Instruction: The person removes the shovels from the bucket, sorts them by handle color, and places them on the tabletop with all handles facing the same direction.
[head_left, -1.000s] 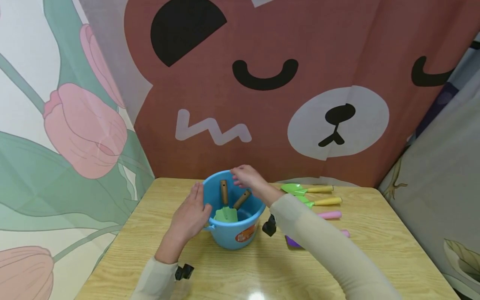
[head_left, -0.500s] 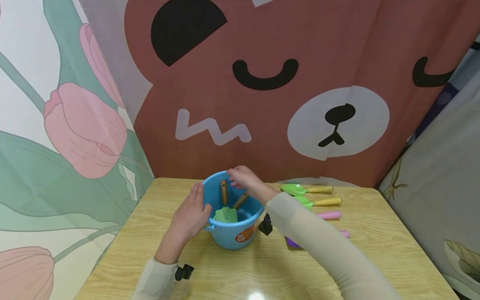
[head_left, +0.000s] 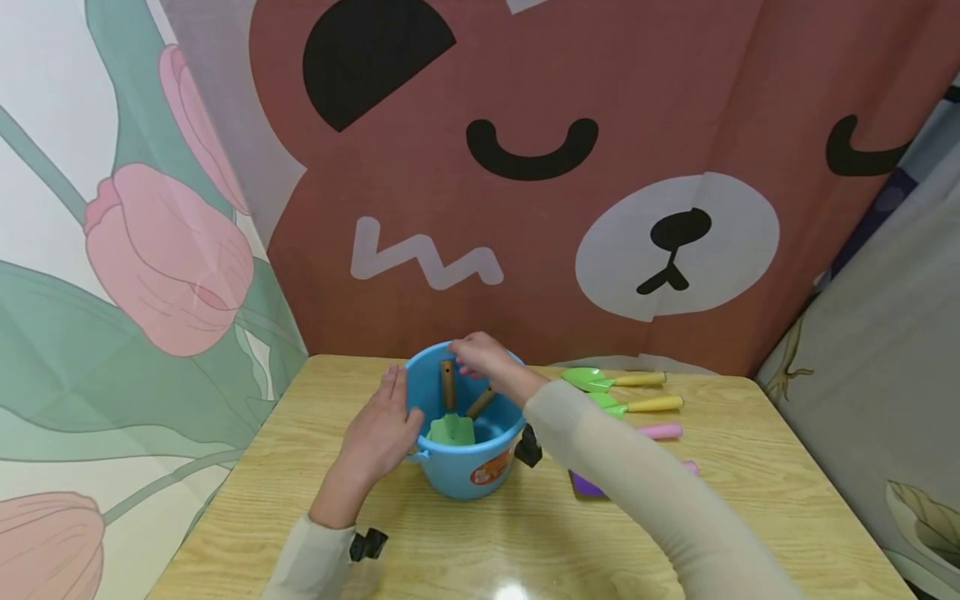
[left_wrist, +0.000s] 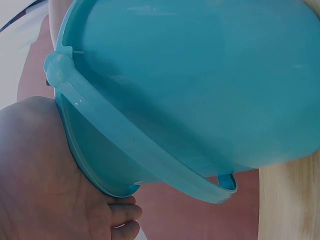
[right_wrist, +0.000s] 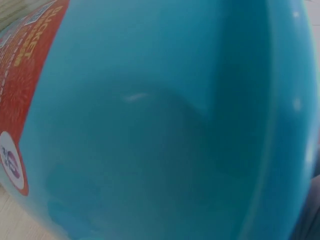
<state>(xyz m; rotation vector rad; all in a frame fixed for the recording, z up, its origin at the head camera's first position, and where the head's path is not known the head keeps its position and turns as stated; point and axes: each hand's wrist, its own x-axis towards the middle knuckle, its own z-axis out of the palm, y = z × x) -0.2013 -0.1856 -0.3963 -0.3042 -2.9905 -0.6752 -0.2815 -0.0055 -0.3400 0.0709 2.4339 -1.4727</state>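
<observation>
A light-blue bucket (head_left: 457,475) stands on the table in the head view, its side filling much of both wrist views. My left hand (head_left: 381,429) lies along its left rim with straight fingers. The left wrist view shows my palm (left_wrist: 45,175) against the rim, beside the blue carrying handle (left_wrist: 135,145). My right hand (head_left: 487,358) reaches over the bucket and grips the back rim with curled fingers; the thumb is hidden. Inside stand a green-headed toy shovel (head_left: 452,430) with a wooden handle and a second wooden handle (head_left: 480,402), whose head is hidden.
Right of the bucket on the wooden table (head_left: 750,483) lie two green trowels with yellow handles (head_left: 637,379), a pink handle (head_left: 663,431) and a purple-headed tool (head_left: 588,485), partly under my right sleeve. A bear-print curtain (head_left: 540,250) hangs behind the table.
My right hand has slid a little to the left along the back rim, its forearm following. My left hand and the bucket have stayed in place.
</observation>
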